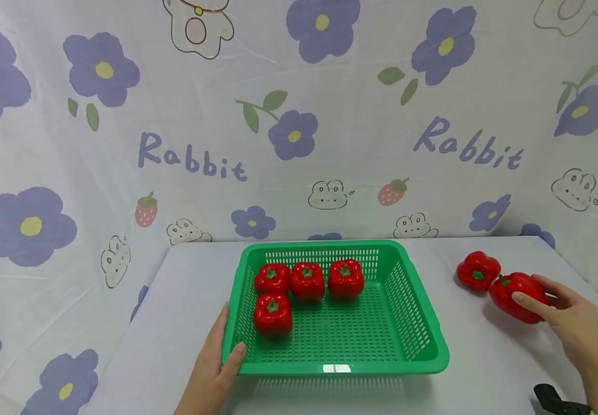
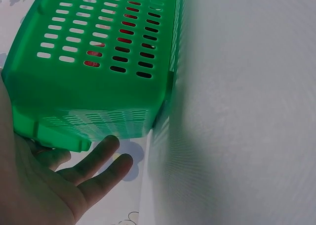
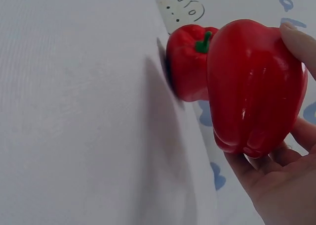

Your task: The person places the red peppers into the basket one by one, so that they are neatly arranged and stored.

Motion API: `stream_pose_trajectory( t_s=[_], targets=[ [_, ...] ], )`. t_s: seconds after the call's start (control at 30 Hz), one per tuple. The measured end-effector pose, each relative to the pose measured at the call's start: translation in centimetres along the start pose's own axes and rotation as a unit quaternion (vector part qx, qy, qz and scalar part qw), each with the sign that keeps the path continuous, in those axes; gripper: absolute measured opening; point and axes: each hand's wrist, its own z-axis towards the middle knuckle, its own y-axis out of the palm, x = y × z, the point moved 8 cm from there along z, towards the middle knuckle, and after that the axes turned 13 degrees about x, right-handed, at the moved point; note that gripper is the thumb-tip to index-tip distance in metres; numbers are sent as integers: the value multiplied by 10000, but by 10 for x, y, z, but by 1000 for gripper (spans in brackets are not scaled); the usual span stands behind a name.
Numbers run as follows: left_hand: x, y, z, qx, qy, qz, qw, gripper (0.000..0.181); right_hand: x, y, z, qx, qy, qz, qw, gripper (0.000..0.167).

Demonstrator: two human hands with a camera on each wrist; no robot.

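Pickup looks like the step in hand: the right grip [image 1: 571, 311] holds a red pepper [image 1: 519, 297] tilted above the bench [image 1: 470, 357], just beside a second pepper [image 1: 477, 272]. The next move likely calls for clearing the right rim of the green basket [image 1: 426, 314] (four more peppers [image 1: 306, 282] sit inside), whose left edge the left grip [image 1: 213, 360] pinches.

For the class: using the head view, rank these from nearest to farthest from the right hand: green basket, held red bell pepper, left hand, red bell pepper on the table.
1. Held red bell pepper: in the right hand.
2. Table red bell pepper: just left of the held one.
3. Green basket: farther left.
4. Left hand: at the basket's left side.
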Motion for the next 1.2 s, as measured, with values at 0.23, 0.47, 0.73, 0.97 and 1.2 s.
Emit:
stream_pose_trajectory(
  t_s=[0.23,0.47,0.73,0.97,1.2],
  targets=[
    [0,0,0,0,23,31,10000,74,-20,-8,-11,171,-273,607,9976,85],
    [1,-1,-1,28,63,45,10000,74,-49,-9,-23,210,-900,1337,9867,72],
    [3,-1,0,-33,-37,43,10000,75,-84,-10,-44,-180,-1465,2854,9470,62],
    [3,0,0,-43,-77,71,9999,75,-109,-3,-61,-571,-1722,3610,9147,59],
    [2,0,1,-46,-79,77,9999,75,-130,3,-80,-940,-2079,3735,8991,60]
  ],
)
